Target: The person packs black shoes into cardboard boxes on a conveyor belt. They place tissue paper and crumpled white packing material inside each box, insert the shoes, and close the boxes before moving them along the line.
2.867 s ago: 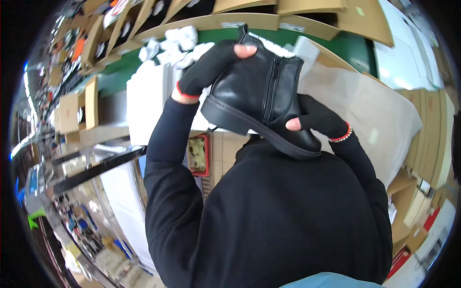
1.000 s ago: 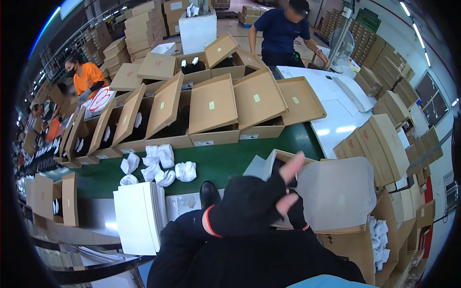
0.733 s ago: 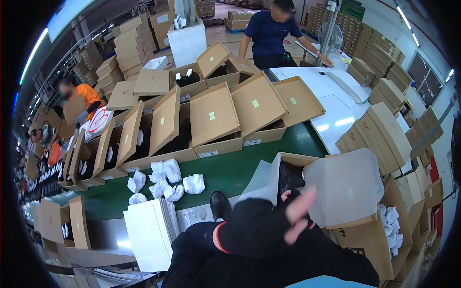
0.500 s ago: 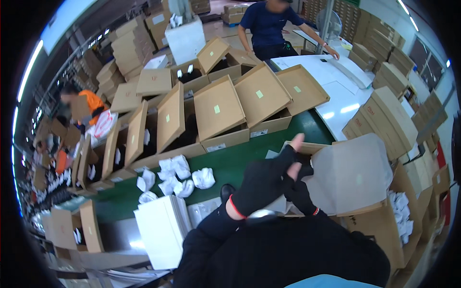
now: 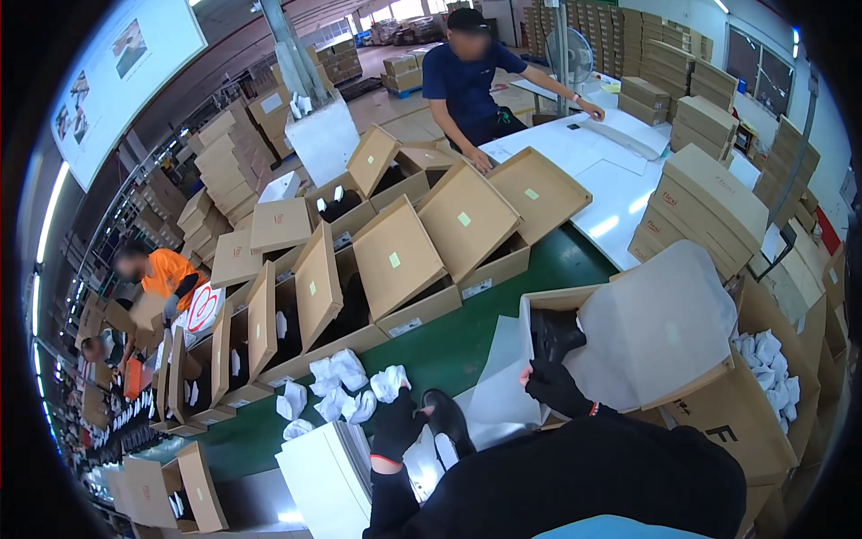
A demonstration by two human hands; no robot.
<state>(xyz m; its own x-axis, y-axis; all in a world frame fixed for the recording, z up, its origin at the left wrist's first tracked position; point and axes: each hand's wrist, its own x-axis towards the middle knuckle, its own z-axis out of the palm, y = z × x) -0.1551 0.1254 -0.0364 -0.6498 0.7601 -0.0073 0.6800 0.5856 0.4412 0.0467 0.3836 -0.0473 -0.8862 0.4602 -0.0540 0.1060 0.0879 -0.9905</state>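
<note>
My left hand (image 5: 400, 424), in a black fingerless glove, reaches to a white crumpled paper wad (image 5: 389, 383). Its fingertip is against the wad, with the thumb apart. Close to that hand lies a black shoe (image 5: 451, 422) on the green work surface. To the right stands an open cardboard shoebox (image 5: 561, 296) with another black shoe (image 5: 557, 335) inside and translucent tissue paper (image 5: 655, 328) over its right part. My right hand (image 5: 555, 388), gloved alike, is closed at the box's near left corner, its fingertips on a tissue sheet (image 5: 499, 377) hanging out there.
A row of shoeboxes (image 5: 400, 256) with tilted lids runs along the far side of the green surface (image 5: 422, 346). White sheets (image 5: 319, 476) are stacked left of my body. A carton (image 5: 768, 377) with paper wads stands right. Two co-workers are farther off.
My hands were together over the open box. The left hand has moved left to the paper wads, uncovering the shoe in the box; the right remains at the box. The view has shifted.
</note>
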